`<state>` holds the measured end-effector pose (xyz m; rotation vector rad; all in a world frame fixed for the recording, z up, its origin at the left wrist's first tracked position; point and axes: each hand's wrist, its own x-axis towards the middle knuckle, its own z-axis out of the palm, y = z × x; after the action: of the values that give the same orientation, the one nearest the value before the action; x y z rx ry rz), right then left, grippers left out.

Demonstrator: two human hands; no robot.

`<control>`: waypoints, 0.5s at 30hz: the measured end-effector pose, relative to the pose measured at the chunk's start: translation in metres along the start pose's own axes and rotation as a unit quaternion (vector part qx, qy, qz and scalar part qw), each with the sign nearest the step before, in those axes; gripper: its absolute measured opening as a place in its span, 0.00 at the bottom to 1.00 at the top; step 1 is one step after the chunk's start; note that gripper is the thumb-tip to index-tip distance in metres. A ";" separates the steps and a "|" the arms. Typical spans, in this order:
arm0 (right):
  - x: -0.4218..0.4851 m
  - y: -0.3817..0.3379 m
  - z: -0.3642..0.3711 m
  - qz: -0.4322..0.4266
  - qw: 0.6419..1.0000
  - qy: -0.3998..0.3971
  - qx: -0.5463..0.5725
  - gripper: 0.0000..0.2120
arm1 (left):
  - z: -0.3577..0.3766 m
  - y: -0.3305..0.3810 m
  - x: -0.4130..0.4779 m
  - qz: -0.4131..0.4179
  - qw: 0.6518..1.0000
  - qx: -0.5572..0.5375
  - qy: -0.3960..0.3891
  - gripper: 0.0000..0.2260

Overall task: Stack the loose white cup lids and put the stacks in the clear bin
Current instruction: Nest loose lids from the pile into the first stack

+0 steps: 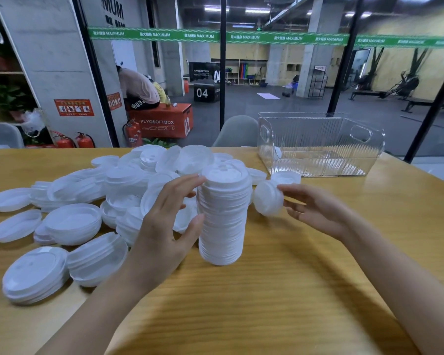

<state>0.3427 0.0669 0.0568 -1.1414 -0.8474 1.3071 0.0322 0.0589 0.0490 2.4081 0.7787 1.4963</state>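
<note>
Steadies the tall stack (pixel 224 221) at the middle of the table (pixel 292 290) with the flat, open left hand (pixel 164 226), pinches one tilted lid (pixel 268 198) in the right hand (pixel 315 211) just beside it, risks toppling that column by capping off-centre, well short of the clear bin (pixel 318 147) at the far right edge.

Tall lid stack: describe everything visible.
The lid stack is a tall, roughly upright column of nested white plastic lids. Their rims form ridges, and the top lid is face-up with small holes. It stands on the table. The left hand touches its left side; the right hand pinches a loose lid beside it.
</note>
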 end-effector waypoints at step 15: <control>0.013 0.040 -0.020 -0.163 0.822 0.065 -0.542 0.31 | 0.000 0.000 0.000 0.003 1.000 0.001 0.001 0.23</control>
<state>0.3514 0.0727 0.0112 -1.8014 -1.6854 0.3624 0.0325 0.0588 0.0494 2.4129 0.7758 1.5004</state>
